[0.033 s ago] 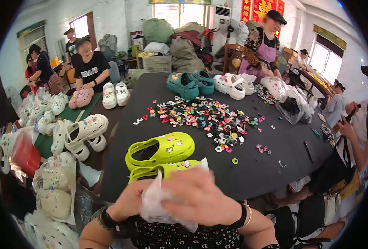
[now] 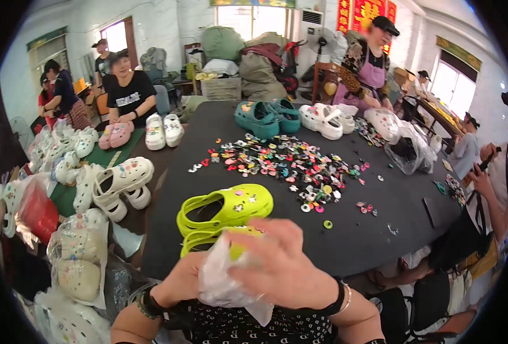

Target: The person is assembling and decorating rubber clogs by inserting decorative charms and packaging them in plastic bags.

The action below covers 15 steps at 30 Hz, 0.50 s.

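Note:
A crumpled clear plastic bag [image 2: 219, 281] is bunched between my hands above my lap, at the table's near edge. Its side is gripped by my left hand [image 2: 186, 276]. My right hand [image 2: 282, 266] is over the bag, its fingers blurred, so I cannot make out their hold. What the bag contains, if anything, does not show. Just beyond lies a lime-green clog [image 2: 245, 204] with charms on its top; its partner [image 2: 199, 239], nearer to me, is partly hidden by the bag and my right hand.
A heap of colourful shoe charms [image 2: 288, 163] spreads over the black table [image 2: 374, 246]. Teal clogs [image 2: 258, 119] and white clogs [image 2: 322, 120] stand at its far side. Bagged white clogs [image 2: 79, 252] crowd my left. Co-workers sit and stand around the room.
My view has shifted slightly, so the scene sits a little to the right. My right hand's fingers have moved over the bag, which is still between my hands.

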Tool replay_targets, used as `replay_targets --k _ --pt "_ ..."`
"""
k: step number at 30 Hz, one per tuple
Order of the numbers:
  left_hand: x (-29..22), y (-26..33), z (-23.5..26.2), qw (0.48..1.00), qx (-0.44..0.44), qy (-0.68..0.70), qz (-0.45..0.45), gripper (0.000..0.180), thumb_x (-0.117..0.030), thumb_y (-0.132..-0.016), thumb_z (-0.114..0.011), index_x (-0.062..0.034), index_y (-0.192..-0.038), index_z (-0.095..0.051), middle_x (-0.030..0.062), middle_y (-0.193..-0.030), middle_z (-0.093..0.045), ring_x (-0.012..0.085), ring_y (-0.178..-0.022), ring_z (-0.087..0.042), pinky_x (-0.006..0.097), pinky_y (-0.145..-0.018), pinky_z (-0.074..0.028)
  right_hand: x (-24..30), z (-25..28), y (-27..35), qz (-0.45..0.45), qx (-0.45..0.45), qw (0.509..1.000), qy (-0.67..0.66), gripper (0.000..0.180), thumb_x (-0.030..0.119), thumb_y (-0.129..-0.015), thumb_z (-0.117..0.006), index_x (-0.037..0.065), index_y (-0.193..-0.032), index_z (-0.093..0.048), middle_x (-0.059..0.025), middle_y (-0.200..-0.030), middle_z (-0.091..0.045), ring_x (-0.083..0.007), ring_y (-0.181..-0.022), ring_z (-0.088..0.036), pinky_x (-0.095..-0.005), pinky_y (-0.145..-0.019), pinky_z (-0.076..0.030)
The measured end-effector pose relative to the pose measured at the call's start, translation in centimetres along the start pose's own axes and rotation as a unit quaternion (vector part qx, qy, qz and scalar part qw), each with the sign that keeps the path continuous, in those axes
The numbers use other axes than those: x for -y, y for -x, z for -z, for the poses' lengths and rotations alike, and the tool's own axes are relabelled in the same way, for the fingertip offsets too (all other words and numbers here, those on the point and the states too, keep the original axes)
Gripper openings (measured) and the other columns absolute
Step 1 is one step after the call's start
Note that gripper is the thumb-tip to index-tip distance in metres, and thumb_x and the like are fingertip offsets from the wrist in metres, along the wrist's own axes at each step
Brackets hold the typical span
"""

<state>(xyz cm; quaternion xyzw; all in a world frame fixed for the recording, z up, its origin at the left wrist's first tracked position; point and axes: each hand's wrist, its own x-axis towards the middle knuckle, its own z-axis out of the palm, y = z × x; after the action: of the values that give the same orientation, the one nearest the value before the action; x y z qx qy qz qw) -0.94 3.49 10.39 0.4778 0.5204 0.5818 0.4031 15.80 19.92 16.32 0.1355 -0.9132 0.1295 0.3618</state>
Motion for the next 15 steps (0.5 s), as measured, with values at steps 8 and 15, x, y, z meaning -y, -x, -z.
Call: replay_targets --k 8,15 --pt "0.8 -0.5 0.9 0.964 -0.019 -0.113 -0.241 0.016 0.013 -0.071 -0.062 0.0005 -0.080 -0.065 0.0152 -0.112 -0.062 0.0272 -0.095 -0.061 0.036 -0.089 -0.047 -3.6 -2.6 3.9 -0.332 0.182 0.794 -0.475 0.045 0.010 -0.079 -0.078 0.003 -0.118 -0.058 -0.0108 -0.133 -0.052 -0.0224 -0.120 -0.053 -0.0330 -0.103 -0.040" --pt "-0.4 -1.0 -1.2 0.959 -0.043 0.034 -0.278 0.017 0.011 -0.074 -0.063 0.0003 -0.088 -0.066 0.0202 -0.139 -0.042 0.0288 -0.116 -0.051 0.042 -0.100 -0.041 -5.1 -4.2 8.3 -0.298 0.110 0.680 -0.661 0.055 0.007 -0.071 -0.082 -0.006 -0.120 -0.060 -0.0108 -0.120 -0.065 -0.0159 -0.106 -0.062 -0.0315 -0.093 -0.047"
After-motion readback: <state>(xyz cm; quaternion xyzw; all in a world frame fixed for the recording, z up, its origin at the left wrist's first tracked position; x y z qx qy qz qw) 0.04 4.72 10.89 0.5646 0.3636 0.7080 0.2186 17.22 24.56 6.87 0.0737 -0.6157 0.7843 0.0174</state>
